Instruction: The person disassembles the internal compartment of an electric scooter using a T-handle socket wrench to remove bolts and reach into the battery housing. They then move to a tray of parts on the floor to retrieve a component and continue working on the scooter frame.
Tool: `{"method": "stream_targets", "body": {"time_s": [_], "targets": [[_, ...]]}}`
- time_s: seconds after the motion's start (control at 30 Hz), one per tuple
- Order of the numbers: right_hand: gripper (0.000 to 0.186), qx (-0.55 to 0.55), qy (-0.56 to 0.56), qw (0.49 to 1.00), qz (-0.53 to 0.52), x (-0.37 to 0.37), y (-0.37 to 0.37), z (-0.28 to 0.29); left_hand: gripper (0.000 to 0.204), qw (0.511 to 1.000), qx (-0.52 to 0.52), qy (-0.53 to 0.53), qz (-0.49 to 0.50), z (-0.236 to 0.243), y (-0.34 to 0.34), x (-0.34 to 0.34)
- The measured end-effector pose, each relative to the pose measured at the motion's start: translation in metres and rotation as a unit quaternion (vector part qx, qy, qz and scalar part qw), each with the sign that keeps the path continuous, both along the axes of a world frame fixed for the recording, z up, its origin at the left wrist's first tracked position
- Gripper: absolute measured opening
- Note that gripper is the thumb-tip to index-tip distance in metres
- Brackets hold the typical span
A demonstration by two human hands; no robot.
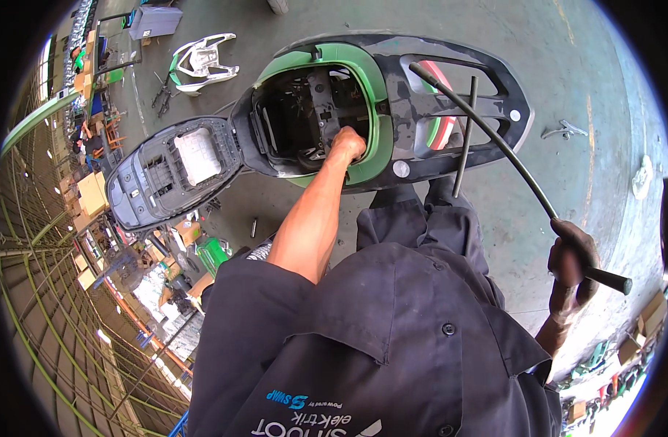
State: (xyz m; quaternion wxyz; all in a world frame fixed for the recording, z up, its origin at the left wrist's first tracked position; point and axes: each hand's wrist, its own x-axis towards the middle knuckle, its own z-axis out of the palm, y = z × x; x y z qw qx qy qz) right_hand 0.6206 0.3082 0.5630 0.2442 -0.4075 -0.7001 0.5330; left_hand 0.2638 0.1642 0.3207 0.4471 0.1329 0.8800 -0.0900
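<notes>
A motor scooter body stretches across the view, its seat [181, 164] flipped over to the left. A green panel [375, 146] surrounds the open compartment [290, 109]. My left hand [348, 144] is closed at the compartment's near right rim; what its fingers hold, if anything, is hidden. At the right, my right hand [573, 255] is wrapped round a long dark rod [520, 162], near its thicker lower end. The rod slants up over the black tail piece [396, 95], with its far tip above it. A shorter dark rod [468, 131] crosses the tail piece's openings beneath it.
A white and green plastic frame [202, 62] lies on the floor beyond the scooter. A small metal bracket [565, 130] and a clear plastic bag [642, 177] lie to the right. Cardboard boxes [93, 191] and a green crate [213, 253] stand among clutter at left.
</notes>
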Motion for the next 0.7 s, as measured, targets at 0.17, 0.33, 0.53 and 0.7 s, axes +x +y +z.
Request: {"method": "stream_targets", "body": {"time_s": [0.17, 0.33, 0.53, 0.7], "targets": [[0.039, 0.016, -0.015, 1.0, -0.002, 0.005, -0.003, -0.001, 0.031, 0.999, -0.028, 0.002, -0.022, -0.01, -0.001, 0.0], [0.041, 0.001, -0.027, 1.0, 0.008, 0.013, -0.006, -0.001, 0.035, 0.993, -0.034, -0.014, -0.112, 0.0, -0.001, -0.003], [0.042, 0.01, -0.033, 0.999, 0.008, 0.015, -0.007, -0.004, 0.035, 0.982, -0.021, -0.035, -0.182, 0.008, -0.002, -0.006], [0.038, -0.005, -0.031, 0.999, -0.009, 0.013, -0.01, -0.004, 0.035, 0.982, -0.035, -0.044, -0.182, 0.006, -0.004, -0.007]]}}
